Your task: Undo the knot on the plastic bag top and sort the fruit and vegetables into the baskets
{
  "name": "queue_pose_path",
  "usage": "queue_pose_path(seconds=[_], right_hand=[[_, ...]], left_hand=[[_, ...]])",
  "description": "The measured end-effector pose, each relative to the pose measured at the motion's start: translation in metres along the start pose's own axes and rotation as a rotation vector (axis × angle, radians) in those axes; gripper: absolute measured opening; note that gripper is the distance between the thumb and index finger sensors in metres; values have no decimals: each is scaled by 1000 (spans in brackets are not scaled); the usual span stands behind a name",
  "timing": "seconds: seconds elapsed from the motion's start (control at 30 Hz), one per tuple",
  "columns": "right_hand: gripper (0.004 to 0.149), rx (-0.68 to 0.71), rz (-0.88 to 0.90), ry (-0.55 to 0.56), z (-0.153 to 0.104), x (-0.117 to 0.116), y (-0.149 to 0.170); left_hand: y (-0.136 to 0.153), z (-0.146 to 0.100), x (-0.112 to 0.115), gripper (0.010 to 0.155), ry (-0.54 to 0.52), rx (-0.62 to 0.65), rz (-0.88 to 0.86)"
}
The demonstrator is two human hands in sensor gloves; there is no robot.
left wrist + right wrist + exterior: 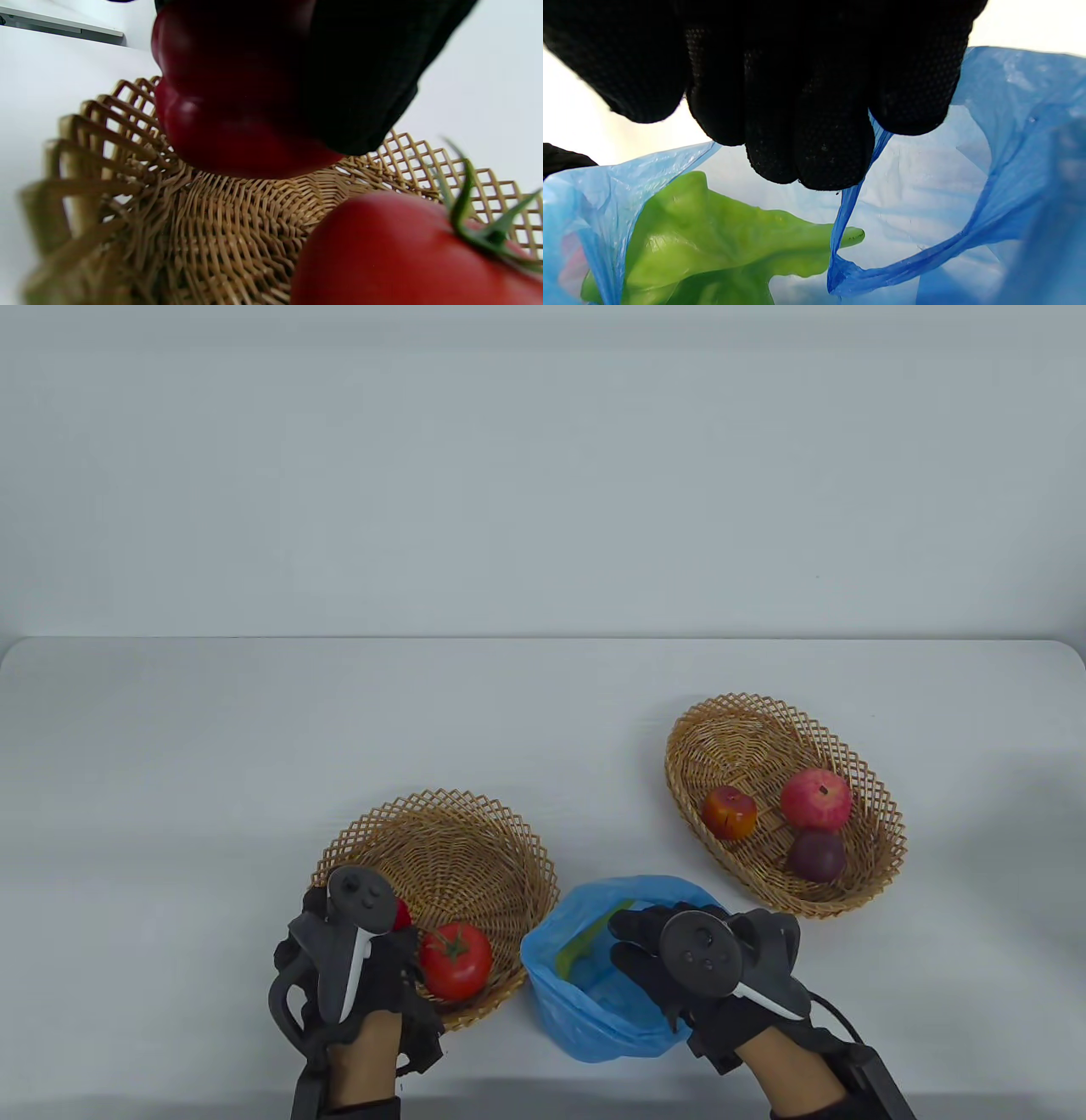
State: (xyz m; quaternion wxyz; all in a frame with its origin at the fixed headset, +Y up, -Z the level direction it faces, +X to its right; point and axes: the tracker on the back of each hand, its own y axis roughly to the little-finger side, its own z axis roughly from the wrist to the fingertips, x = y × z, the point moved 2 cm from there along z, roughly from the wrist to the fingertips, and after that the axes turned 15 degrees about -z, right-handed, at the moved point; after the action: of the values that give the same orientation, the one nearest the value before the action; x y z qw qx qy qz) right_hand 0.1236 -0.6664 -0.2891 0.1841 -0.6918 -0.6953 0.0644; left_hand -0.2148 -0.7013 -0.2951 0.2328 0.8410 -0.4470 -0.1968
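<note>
My left hand (361, 954) hovers over the near-left rim of the left wicker basket (441, 806) and grips a dark red pepper (229, 106); only a red sliver (401, 913) of it shows past the tracker. In the left wrist view the pepper hangs just above the basket's weave (212, 228), a gloved finger (365, 76) curled round it. A tomato (456, 961) lies in that basket. My right hand (645, 946) is at the mouth of the untied blue plastic bag (594, 1027), its bunched fingers (806, 127) pinching a fold of the rim (852, 212). A green leafy vegetable (712, 245) lies inside.
The right wicker basket (882, 814) holds a red apple (730, 812), a pomegranate (816, 799) and a dark purple fruit (816, 855). Something pinkish (572, 262) shows through the bag's left wall. The bag stands between the two baskets near the table's front edge.
</note>
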Motion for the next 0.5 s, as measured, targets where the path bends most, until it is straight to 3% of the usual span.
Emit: queue_pose_path(seconds=[0.17,0.5], right_hand=[[47,7,4,-14,0,-1,-2],[47,8,-2,-34,1,-2,-3]], left_hand=[[4,9,13,102,100,-39,10],[4,10,17,100,162,-33,0]])
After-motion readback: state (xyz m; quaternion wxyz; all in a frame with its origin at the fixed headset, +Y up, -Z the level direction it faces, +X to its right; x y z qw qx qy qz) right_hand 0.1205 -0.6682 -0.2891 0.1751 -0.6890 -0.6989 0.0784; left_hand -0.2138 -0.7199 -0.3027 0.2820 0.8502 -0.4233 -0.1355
